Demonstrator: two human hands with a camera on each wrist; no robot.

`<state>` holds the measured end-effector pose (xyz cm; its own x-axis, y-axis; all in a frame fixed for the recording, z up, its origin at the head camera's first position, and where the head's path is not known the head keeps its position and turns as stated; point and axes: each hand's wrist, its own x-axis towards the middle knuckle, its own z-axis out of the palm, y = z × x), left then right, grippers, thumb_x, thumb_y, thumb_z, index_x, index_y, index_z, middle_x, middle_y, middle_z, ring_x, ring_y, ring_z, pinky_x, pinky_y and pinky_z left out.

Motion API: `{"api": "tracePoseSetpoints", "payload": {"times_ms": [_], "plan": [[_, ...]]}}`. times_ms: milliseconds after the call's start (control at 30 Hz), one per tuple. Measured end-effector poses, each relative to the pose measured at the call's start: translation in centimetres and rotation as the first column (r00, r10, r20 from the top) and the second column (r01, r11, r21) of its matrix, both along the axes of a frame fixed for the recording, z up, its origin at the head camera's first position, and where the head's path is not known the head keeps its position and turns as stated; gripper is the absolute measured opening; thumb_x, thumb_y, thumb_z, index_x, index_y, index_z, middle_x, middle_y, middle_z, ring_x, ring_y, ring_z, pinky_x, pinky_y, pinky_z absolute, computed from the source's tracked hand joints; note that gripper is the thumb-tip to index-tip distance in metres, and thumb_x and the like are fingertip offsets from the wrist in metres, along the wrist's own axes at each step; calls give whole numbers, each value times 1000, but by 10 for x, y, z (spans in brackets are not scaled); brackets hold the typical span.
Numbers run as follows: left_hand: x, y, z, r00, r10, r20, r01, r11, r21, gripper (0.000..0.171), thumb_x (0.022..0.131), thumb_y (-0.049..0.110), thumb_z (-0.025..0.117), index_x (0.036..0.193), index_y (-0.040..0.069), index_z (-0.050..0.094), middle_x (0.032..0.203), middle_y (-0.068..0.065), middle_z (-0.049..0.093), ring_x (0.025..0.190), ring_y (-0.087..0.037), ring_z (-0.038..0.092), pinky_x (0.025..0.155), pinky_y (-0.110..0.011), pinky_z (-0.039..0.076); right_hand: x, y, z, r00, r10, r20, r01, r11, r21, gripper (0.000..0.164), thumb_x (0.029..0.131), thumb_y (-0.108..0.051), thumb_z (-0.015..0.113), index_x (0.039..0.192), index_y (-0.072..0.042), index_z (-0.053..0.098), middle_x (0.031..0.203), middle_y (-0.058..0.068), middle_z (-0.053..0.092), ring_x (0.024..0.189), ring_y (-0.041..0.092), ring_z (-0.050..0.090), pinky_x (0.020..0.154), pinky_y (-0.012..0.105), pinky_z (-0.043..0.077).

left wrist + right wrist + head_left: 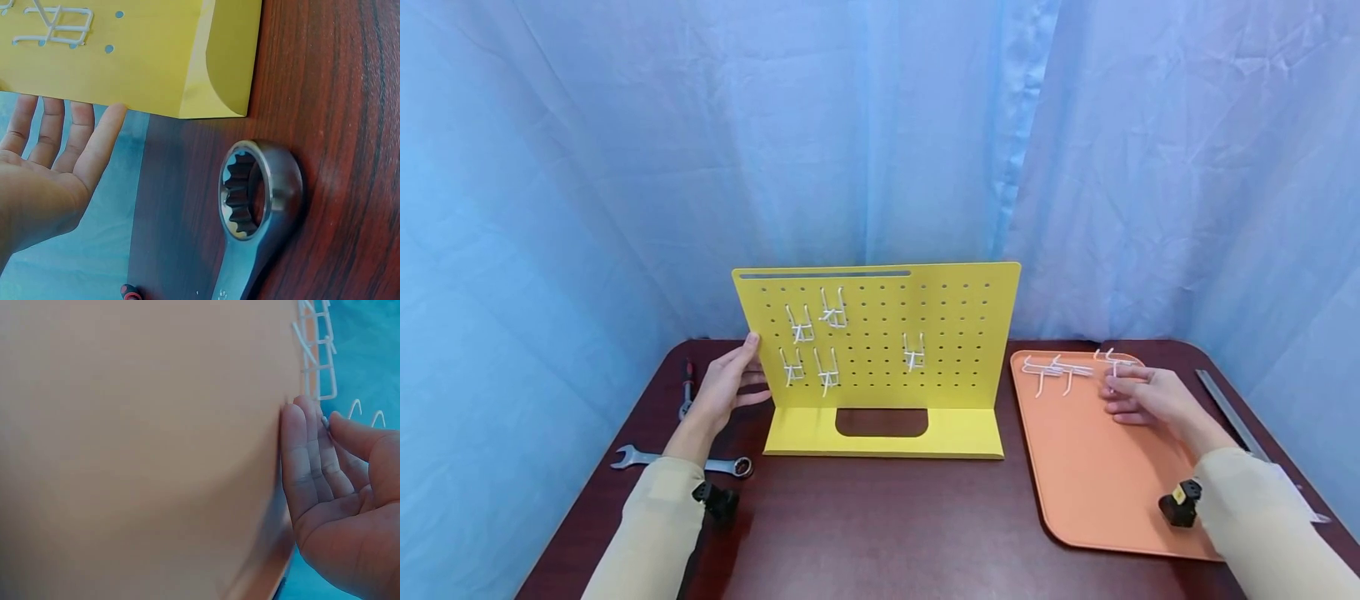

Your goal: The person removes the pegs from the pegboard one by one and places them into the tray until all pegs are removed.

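A yellow pegboard (880, 333) stands on the table on its own base, with several white wire hooks (827, 367) fitted in its holes. At its left edge is my left hand (726, 387), thumb tip at the front edge and fingers reaching behind the panel. The left wrist view shows the fingers (84, 134) against that edge. Over the far right of the orange tray (1105, 467), my right hand (1150, 396) pinches a white wire hook (1116, 360) between thumb and fingers; two prongs (356, 407) show past the thumb in the right wrist view.
More white wire hooks (1054, 368) lie at the tray's far left. A combination wrench (730, 467) lies beneath the left forearm, with a red-handled tool (687, 387) behind it. A long metal strip (1228, 412) lies right of the tray. Blue curtains (865, 133) hang around the table.
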<state>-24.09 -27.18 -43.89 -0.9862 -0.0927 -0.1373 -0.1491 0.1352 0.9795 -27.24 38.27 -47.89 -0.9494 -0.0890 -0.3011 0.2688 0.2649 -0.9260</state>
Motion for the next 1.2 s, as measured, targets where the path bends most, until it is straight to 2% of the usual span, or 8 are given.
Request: {"api": "tracePoseSetpoints", "payload": {"times_ms": [233,433,1000,1200], "plan": [[1,0,0,1000,1,1,-1,1000,6,78,90,74,55,133,9,61,118,-18,61,106,-28,66,84,-42,60,1,0,-2,999,-9,40,8,1000,7,59,105,-20,59,147,13,34,93,-4,75,79,13,74,74,34,62],[2,0,0,1000,-1,-7,1,1000,0,78,91,73,55,133,9,61,119,-19,60,107,-30,66,84,-43,60,2,-1,-3,997,-34,63,33,999,10,53,104,-23,61,141,9,41,91,-4,74,77,13,74,74,33,62],[1,-1,-1,1000,-8,-7,8,1000,1,78,91,73,54,135,8,61,120,-19,60,106,-28,66,83,-42,60,-2,-3,-9,999,-37,21,35,997,66,56,103,-32,64,139,8,47,85,-6,71,71,12,72,69,32,62],[0,-1,0,1000,-9,-8,9,1000,8,77,91,73,55,133,8,61,118,-18,61,105,-28,67,83,-41,60,-3,-3,-10,1000,-25,10,25,998,66,49,103,-33,64,132,5,54,84,-6,70,70,10,71,67,31,62]]}}
